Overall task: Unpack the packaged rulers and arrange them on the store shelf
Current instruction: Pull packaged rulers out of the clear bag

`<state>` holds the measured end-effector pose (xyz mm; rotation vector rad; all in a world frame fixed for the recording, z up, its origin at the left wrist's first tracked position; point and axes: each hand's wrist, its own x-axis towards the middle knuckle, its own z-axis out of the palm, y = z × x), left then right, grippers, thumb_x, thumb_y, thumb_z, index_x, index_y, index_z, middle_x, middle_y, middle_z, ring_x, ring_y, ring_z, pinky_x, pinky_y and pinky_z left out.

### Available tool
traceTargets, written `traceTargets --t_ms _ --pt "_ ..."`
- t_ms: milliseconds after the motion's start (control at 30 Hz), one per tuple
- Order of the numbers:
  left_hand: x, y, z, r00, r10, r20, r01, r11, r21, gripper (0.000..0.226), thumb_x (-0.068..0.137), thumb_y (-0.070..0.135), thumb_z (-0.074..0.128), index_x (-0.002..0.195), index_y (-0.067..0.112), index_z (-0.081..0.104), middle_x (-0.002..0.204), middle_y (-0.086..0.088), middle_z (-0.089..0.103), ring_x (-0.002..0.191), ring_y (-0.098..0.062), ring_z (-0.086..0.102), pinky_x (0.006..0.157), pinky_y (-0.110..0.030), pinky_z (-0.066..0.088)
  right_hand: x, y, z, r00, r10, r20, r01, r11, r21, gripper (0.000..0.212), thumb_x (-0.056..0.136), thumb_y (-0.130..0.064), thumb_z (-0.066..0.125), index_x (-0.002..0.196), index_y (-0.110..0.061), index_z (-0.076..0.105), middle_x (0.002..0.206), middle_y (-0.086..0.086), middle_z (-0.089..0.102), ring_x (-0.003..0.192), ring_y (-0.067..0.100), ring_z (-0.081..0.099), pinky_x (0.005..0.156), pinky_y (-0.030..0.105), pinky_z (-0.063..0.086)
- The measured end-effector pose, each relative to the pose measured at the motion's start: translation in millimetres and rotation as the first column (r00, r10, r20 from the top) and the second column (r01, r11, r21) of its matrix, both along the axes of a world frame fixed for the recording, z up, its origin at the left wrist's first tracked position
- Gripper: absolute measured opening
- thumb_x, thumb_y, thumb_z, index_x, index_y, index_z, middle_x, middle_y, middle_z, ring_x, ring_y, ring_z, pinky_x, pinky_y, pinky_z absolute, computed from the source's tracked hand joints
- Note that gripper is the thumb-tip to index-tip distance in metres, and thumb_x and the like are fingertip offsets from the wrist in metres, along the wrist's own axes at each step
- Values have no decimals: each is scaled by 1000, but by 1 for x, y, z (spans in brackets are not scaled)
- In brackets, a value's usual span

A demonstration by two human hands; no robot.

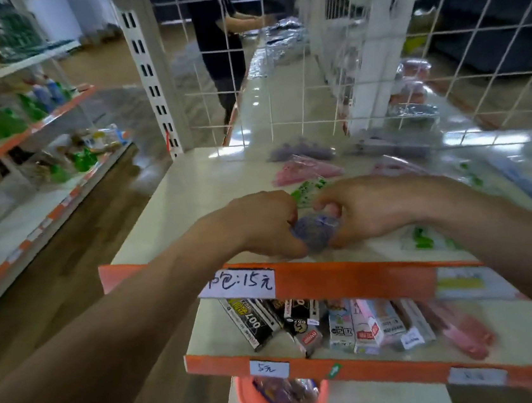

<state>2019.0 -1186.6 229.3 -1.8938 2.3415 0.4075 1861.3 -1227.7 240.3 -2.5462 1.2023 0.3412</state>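
Wire grid backs the shelf; its left side lies bare.

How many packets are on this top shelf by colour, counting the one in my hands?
Purple: 2, the purple packet gripped between left hand and right hand, plus another at the back
Pink packets: 2
Green packets: 2
Total: 6 that I can tell; the right end of the shelf is too blurred to count.
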Motion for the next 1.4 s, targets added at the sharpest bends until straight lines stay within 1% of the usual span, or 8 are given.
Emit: traceTargets --t_ms 67,133,200,533,633,800,1000,1400 --pt "4 -1 3 998 -64 15 64 998 4 51 80 50 62 112 9 62 101 -8 65 92 -24 60 79 -36 51 4 12 5 997 -83 -3 83 997 1 21 82 -41 65 99 -33 55 88 -9 56 82 13 54 69 29 47" --pt "8 0 12 994 -107 32 108 994 -25 50 84 46 60 119 11 59 109 -8 64 99 -24 59 84 -36 50 8 21 10 986 -168 4 168 983 -69 45 82 -42 65 124 -28 55 111 -2 61 97 18 58 83 34 50" --pt "12 5 21 992 -129 5 128 987 -94 48 88 39 58 131 18 52 123 -5 59 110 -24 55 91 -32 46 14 30 12 972 -232 26 233 959 -161 48 85 -35 63 130 -22 53 124 5 58 106 22 57 89 34 48" --pt "50 67 17 991 72 -110 -87 987 -133 42 87 33 61 125 17 55 122 -3 58 111 -23 54 85 -28 39 50 92 8 966 -204 160 243 927 -285 43 88 -26 60 131 -21 55 138 4 51 123 21 48 94 31 42" --pt "45 101 13 980 91 -177 -127 971 -205 38 86 32 62 120 17 59 121 -3 59 112 -23 53 85 -25 37 49 124 3 960 -156 234 226 924 -308 38 86 -26 62 124 -21 60 125 6 60 113 24 55 86 30 43" --pt "29 157 -19 974 126 -188 -156 976 -152 28 83 26 64 109 17 64 113 -4 63 103 -25 57 80 -26 39 38 180 -35 969 -130 209 174 962 -209 23 83 -20 61 105 -16 65 106 12 65 86 24 55 69 27 38" --pt "16 195 -72 987 84 -139 -86 996 -4 32 84 22 60 113 9 61 115 -7 61 107 -27 56 83 -30 44 20 234 -85 963 -229 144 236 971 -34 32 90 -22 55 121 -19 62 128 2 58 118 23 53 101 34 39" --pt "86 223 -138 992 21 -122 -3 990 144 40 86 20 62 123 9 56 126 -10 55 114 -28 53 86 -26 40 88 283 -152 931 -359 68 349 928 128 33 89 -20 57 122 -17 60 127 4 57 117 24 53 90 28 42"
